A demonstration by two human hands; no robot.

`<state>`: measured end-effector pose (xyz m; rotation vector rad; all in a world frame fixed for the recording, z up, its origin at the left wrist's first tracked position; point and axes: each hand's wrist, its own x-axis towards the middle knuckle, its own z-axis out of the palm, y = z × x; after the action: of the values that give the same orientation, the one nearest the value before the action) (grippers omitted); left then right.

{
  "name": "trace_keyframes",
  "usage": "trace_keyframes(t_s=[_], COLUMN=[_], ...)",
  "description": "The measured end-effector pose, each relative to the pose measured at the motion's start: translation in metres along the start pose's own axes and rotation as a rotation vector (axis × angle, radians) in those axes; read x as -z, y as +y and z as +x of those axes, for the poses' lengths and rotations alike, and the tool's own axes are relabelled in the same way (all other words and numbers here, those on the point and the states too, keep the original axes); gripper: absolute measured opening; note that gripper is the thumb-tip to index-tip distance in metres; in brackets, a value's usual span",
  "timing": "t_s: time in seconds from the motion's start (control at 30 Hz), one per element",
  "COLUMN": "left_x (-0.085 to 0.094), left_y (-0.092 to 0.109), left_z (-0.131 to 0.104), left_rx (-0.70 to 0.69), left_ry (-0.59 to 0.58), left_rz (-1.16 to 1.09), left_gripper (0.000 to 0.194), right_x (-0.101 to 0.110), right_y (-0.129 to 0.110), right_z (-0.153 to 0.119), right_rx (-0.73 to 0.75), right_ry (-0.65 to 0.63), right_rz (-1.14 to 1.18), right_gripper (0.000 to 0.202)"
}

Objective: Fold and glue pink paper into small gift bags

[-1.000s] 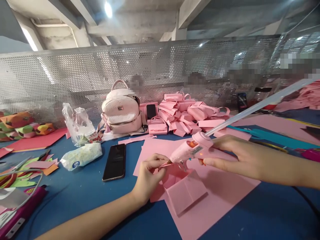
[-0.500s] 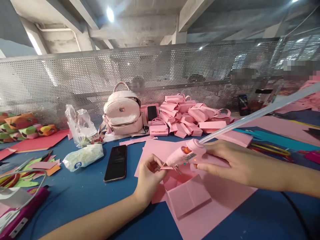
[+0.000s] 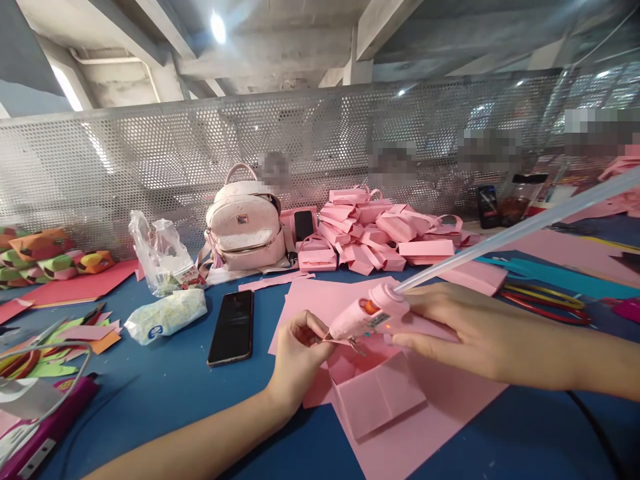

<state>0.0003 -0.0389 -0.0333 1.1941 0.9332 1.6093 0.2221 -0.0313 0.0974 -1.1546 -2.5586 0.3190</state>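
Note:
My right hand is wrapped round a pink hot glue gun. A long translucent glue stick juts from its back end, up to the right. My left hand pinches the edge of a pink paper flap right at the gun's nozzle. Below the gun sits a folded pink paper box, open at the top. It rests on flat pink paper sheets. Whether the nozzle touches the flap is hard to tell.
Pink paper bags are heaped at the back, beside a pale backpack. A black phone and a tissue pack lie to the left. A purple power strip is at lower left; a dark cable runs at lower right.
The glue gun and my right hand have shifted slightly left and down along the flap. My left hand keeps its pinch, and the box has barely moved.

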Motion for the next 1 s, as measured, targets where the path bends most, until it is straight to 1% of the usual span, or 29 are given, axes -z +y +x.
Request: trace_keyframes(t_s=[0.1, 0.23, 0.4, 0.53, 0.7, 0.87, 1.0], left_x=[0.0, -0.001, -0.001, -0.001, 0.0, 0.0, 0.0], left_y=[0.001, 0.0, 0.001, 0.001, 0.0, 0.0, 0.001], left_z=[0.0, 0.0, 0.0, -0.001, -0.001, 0.0, 0.0], left_rx=[-0.001, -0.005, -0.006, -0.005, -0.003, -0.004, -0.011], left_ry=[0.002, 0.004, -0.007, -0.013, -0.02, -0.025, -0.031], left_rz=[-0.001, -0.005, -0.012, -0.019, -0.025, -0.029, -0.029], left_gripper=[0.023, 0.024, 0.024, 0.025, 0.027, 0.029, 0.029], right_x=[0.002, 0.003, 0.004, 0.007, 0.006, 0.007, 0.007], right_y=[0.0, -0.001, -0.004, -0.006, -0.008, -0.01, -0.007], right_z=[0.002, 0.003, 0.003, 0.004, 0.003, 0.003, 0.002], right_rx=[0.024, 0.052, 0.028, 0.072, 0.058, 0.101, 0.128], right_ry=[-0.041, -0.052, -0.069, -0.12, -0.044, -0.041, -0.014], right_rz=[0.03, 0.035, 0.048, 0.014, 0.036, 0.041, 0.019], right_gripper=[0.052, 0.049, 0.05, 0.05, 0.05, 0.044, 0.041])
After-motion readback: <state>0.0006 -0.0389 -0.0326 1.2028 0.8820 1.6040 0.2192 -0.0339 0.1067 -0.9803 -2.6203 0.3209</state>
